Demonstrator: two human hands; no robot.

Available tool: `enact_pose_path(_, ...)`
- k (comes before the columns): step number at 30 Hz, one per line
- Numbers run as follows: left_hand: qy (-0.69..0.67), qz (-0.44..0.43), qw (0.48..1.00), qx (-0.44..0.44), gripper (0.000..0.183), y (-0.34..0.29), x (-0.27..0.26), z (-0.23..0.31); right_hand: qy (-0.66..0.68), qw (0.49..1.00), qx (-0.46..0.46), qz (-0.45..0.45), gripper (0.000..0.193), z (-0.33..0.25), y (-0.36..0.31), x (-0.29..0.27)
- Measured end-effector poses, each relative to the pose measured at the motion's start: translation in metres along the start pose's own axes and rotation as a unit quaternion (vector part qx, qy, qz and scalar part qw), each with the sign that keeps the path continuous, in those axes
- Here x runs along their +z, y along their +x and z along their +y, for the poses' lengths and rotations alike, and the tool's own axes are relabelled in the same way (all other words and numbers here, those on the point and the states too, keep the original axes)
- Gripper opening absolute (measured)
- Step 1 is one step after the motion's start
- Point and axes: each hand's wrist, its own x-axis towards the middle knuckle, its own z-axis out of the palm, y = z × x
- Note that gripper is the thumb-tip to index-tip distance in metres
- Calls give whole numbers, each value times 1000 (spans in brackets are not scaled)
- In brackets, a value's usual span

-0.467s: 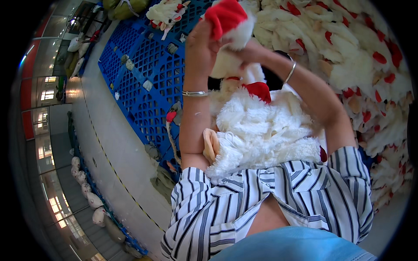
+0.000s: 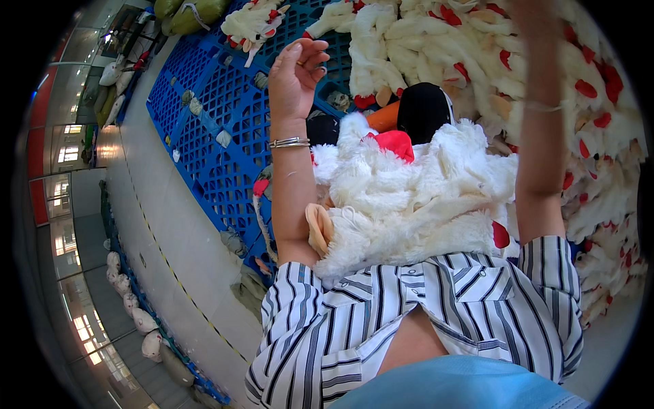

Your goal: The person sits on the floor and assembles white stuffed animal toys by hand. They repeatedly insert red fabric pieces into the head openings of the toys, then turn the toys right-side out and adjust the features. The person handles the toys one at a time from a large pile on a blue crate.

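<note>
My left hand (image 2: pixel 298 76) is raised over the blue plastic pallet, its fingers loosely curled and apart, with nothing seen in them. At the upper right, my right hand (image 2: pixel 535 41) is smeared by motion over the pile of plush skins, and its fingers cannot be made out. Across my lap lie white fluffy plush skins (image 2: pixel 422 198). A red piece (image 2: pixel 394 144) shows on their far side, and a peach ear-like flap (image 2: pixel 319 230) sits beside my left forearm. Just beyond the lap are a black rounded shape (image 2: pixel 425 112) and an orange piece (image 2: pixel 383 118).
A large heap of cream plush skins with red patches (image 2: pixel 572 140) fills the right side. The blue pallet (image 2: pixel 204 129) spreads at left, with a small plush bundle (image 2: pixel 253 26) on its far part. Green sacks (image 2: pixel 197 15) stand at the far left; white bags (image 2: pixel 144 317) line the wall.
Both hands held a red-and-white plush piece together; now they are apart. My left hand no longer holds it. My right arm has swung up and to the right.
</note>
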Motion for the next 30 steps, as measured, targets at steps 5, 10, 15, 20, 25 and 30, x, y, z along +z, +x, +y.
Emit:
enact_pose_path(5,30,-14,999,-6,22,-9,-8,4,-76,735,310,-598,60,3,-147,140)
enact_pose_path(10,65,8,998,-18,21,-11,-20,6,-145,709,57,-688,55,-4,-185,167)
enact_pose_path(15,75,-25,996,-44,21,-10,-17,4,-142,697,71,-700,45,-31,-189,169)
enact_pose_path(20,108,-71,989,-67,22,-5,-19,2,-190,638,114,-737,33,-16,-205,163)
enact_pose_path(25,149,-93,981,-84,23,-6,-22,9,-196,678,143,-694,21,-18,-168,153)
enact_pose_path(30,157,-181,964,-113,31,-18,-10,9,-138,890,212,-379,25,-19,-93,124)
